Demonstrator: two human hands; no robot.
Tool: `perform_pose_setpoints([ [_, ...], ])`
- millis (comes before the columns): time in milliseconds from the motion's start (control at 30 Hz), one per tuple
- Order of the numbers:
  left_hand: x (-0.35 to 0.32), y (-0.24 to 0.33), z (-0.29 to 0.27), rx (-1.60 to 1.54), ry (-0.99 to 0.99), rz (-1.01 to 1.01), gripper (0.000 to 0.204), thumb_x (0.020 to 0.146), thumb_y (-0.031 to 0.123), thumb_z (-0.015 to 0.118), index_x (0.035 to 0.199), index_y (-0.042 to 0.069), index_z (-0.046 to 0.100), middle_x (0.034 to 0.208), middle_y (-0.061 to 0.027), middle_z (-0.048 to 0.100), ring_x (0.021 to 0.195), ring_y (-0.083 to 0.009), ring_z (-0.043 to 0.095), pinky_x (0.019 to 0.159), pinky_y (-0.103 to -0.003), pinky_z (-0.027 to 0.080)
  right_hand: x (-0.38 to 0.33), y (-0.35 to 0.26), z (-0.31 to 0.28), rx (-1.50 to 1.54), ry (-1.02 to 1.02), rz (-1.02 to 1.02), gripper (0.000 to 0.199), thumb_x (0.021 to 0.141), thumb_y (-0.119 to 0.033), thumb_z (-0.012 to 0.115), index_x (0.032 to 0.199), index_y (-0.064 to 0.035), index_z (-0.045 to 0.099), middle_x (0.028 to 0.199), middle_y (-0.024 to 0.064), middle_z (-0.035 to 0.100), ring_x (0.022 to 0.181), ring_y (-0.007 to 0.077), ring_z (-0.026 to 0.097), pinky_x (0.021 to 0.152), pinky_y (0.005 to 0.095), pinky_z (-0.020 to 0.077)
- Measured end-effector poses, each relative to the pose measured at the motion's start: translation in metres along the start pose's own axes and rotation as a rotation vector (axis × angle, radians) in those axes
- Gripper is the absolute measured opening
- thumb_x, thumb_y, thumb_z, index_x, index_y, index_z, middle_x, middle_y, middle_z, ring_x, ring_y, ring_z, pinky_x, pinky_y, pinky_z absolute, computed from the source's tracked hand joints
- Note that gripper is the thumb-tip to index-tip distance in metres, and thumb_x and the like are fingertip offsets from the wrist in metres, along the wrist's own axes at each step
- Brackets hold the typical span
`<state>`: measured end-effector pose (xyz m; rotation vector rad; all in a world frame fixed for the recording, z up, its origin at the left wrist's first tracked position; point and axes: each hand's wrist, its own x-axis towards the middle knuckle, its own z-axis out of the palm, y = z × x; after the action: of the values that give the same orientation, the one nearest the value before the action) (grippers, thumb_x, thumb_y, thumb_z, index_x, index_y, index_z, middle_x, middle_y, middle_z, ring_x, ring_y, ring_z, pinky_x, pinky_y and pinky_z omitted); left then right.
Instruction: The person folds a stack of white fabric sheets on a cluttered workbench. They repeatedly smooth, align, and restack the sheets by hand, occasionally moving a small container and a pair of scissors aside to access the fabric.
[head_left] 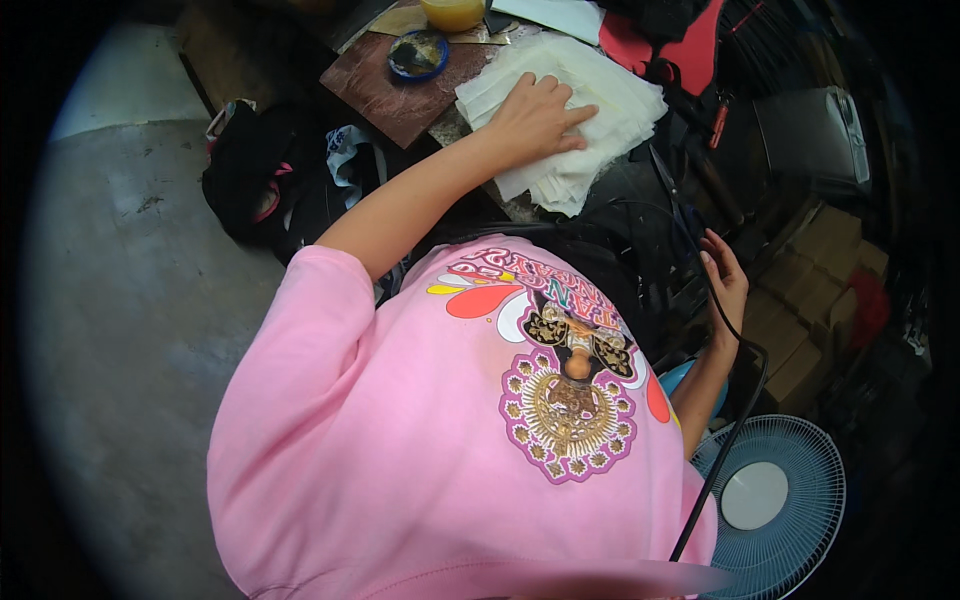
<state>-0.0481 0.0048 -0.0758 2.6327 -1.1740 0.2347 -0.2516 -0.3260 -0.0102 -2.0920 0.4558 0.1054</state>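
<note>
- Cluttered workbench [400, 95] over a concrete floor, with a blue fan [770, 495] at lower right.
- Left hand [535, 115]: flat, fingers spread, pressing the stack of white sheets [600, 90] on the bench; nothing grasped.
- Right hand [725, 280]: loosely open beside a black cable [730, 440]; contact unclear.
- Risk: cable may snag the fan; overhanging sheets may slide off.

A cluttered workshop: concrete floor [130, 300], stacked cloth sheets [590, 95], floor fan [775, 500].

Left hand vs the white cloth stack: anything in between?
Nothing visible. The left hand lies flat, palm down, directly on the white cloth stack, fingers spread across its top. The right hand is apart, lower right, at a black cable.
</note>
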Motion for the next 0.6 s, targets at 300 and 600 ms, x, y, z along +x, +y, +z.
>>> perform_pose_setpoints([
  [300,-0.007,-0.005,-0.008,-0.070,0.092,-0.098,0.068,0.089,0.053,0.062,0.147,0.021,0.047,0.109,-0.0109,0.061,0.104,-0.0287,0.053,0.094,-0.043,0.039,-0.028,0.042,-0.003,0.073,0.190,0.008,0.034,0.095,-0.013,0.065,0.128,-0.0031,0.064,0.114,0.0084,0.069,0.109,0.0150,0.062,0.096,0.0292,0.0480],
  [600,-0.041,-0.017,-0.002,-0.153,0.060,0.021,0.058,0.097,0.048,0.053,0.148,0.023,0.044,0.151,-0.0090,0.043,0.141,-0.0310,0.036,0.120,-0.050,0.021,-0.077,0.084,0.004,0.169,0.334,0.197,0.020,0.098,-0.012,0.062,0.115,-0.0025,0.068,0.085,-0.0016,0.065,0.064,0.0037,0.052,0.059,0.0190,0.0442],
])
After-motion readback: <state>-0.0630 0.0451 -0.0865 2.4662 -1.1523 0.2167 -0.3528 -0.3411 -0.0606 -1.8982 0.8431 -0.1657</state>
